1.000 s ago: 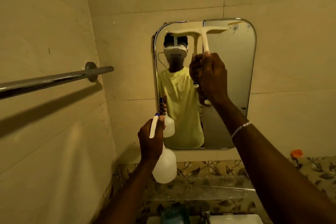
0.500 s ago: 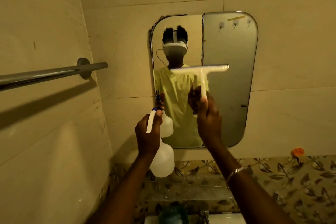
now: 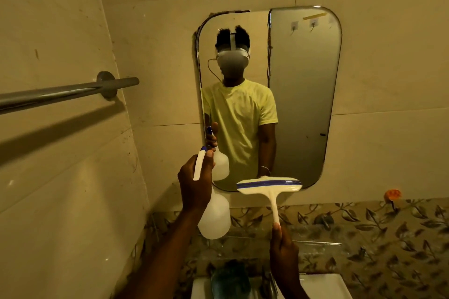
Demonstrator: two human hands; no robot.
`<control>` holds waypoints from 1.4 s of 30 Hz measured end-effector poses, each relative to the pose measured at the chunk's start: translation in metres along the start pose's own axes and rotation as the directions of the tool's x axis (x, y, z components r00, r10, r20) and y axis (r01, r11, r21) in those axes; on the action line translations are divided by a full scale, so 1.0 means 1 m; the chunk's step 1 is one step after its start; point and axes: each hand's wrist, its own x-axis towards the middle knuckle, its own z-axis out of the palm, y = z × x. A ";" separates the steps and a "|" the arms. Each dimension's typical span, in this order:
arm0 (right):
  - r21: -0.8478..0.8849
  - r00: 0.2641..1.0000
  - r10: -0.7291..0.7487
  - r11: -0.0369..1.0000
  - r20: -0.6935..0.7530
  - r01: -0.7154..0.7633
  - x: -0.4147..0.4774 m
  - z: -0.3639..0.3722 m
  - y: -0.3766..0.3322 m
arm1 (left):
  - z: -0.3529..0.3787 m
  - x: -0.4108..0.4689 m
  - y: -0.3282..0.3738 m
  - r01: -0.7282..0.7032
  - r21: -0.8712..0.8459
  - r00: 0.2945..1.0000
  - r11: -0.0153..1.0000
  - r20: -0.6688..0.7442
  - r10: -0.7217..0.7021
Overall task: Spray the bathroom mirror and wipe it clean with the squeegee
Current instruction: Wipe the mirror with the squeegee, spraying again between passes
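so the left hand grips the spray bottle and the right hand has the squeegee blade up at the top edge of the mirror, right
Not quite. In the head view the left hand grips the spray bottle, but the right hand has the squeegee blade at the mirror's bottom edge, not the top.

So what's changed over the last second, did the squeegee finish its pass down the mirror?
The right hand drew the squeegee from the top of the mirror down to its bottom edge, gripping the handle throughout. The blade now sits at the lower rim. The left hand kept holding the spray bottle at the mirror's lower left.
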 end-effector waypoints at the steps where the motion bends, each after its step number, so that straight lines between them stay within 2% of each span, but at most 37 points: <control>1: 0.002 1.000 0.012 1.000 0.007 -0.012 -0.001 0.000 -0.001 | 0.001 -0.001 0.002 -0.004 0.002 1.000 1.000 0.002 0.004; 8: -0.003 0.999 0.034 0.999 0.036 -0.034 -0.005 -0.011 -0.010 | 0.008 -0.004 0.018 -0.005 -0.046 1.000 0.999 0.007 0.005; 11: -0.026 0.992 0.103 0.995 0.070 -0.101 -0.010 -0.017 -0.003 | 0.010 -0.006 0.029 -0.014 -0.065 1.000 0.998 0.005 0.014; 13: -0.025 0.991 0.130 0.991 0.037 -0.129 -0.015 -0.023 0.000 | 0.011 -0.006 0.033 -0.019 -0.063 1.000 0.998 0.004 0.019; 15: -0.020 0.998 0.053 0.998 -0.041 -0.053 -0.015 -0.032 -0.014 | 0.011 -0.005 0.034 -0.037 -0.064 0.999 0.997 0.004 0.037; 18: 0.060 0.986 -0.123 0.990 -0.116 0.131 0.005 -0.053 -0.074 | 0.011 -0.003 0.034 -0.034 -0.075 0.999 0.997 0.015 0.036; 24: 0.146 0.881 -0.437 0.874 -0.183 0.464 0.095 -0.108 -0.249 | 0.020 -0.005 0.036 -0.040 -0.073 0.999 0.997 0.018 0.041; 28: 0.087 0.813 -0.547 0.817 -0.198 0.571 0.140 -0.130 -0.344 | 0.028 -0.007 0.036 -0.016 -0.106 0.999 0.994 0.036 0.020; 31: 0.080 0.798 -0.584 0.797 -0.151 0.598 0.153 -0.133 -0.375 | 0.033 -0.008 0.035 -0.014 -0.091 0.999 0.996 0.036 0.017; 36: 0.049 0.780 -0.592 0.790 -0.201 0.612 0.157 -0.139 -0.355 | 0.037 -0.006 0.030 -0.022 -0.086 0.999 0.996 0.035 0.025; 42: -0.023 0.832 -0.504 0.858 -0.233 0.513 0.145 -0.130 -0.234 | 0.039 -0.006 0.023 -0.014 -0.079 0.999 0.997 0.038 0.017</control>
